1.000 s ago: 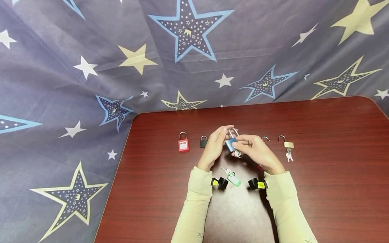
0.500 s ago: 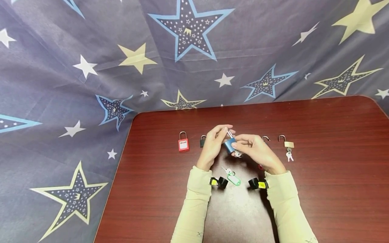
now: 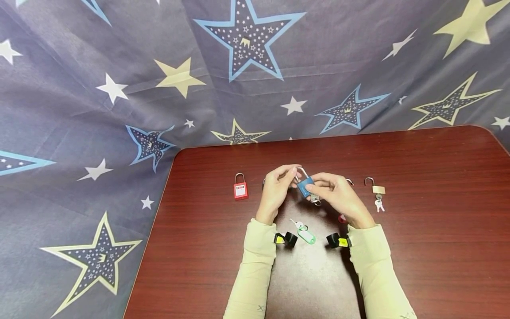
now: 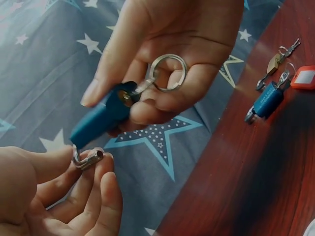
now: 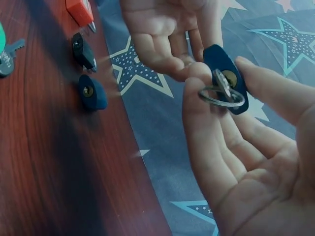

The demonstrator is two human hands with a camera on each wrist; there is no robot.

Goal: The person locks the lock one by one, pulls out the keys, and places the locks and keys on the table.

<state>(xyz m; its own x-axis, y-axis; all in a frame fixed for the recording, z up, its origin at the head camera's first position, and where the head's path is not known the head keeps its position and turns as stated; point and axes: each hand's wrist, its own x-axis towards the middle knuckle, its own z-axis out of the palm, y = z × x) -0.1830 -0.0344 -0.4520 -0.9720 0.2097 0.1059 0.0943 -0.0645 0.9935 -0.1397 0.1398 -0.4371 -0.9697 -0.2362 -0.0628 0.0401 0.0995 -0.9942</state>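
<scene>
Above the table, both hands are on a blue padlock (image 3: 305, 188). My right hand (image 3: 336, 195) pinches its body between thumb and fingers. With thumb and fingertips, my left hand (image 3: 275, 186) pinches the steel shackle (image 4: 91, 158). One end of that shackle stands free of the body in the left wrist view. A key sits in the keyhole at the bottom of the padlock, and its metal ring (image 4: 170, 73) hangs by the right fingers. The right wrist view shows the brass keyhole (image 5: 228, 78) end-on.
On the table (image 3: 199, 248) lie a red padlock (image 3: 241, 190), a black padlock (image 5: 82, 51), another blue one (image 5: 92, 92), and a brass padlock (image 3: 378, 190) with keys. A green-tagged key (image 3: 307, 235) lies between the forearms; a red tag (image 4: 304, 77) is near the right wrist.
The held padlock has turned and tilted, with its shackle now leaning left. The left hand has shifted slightly left, covering most of the black padlock; its fingers have come onto the shackle.
</scene>
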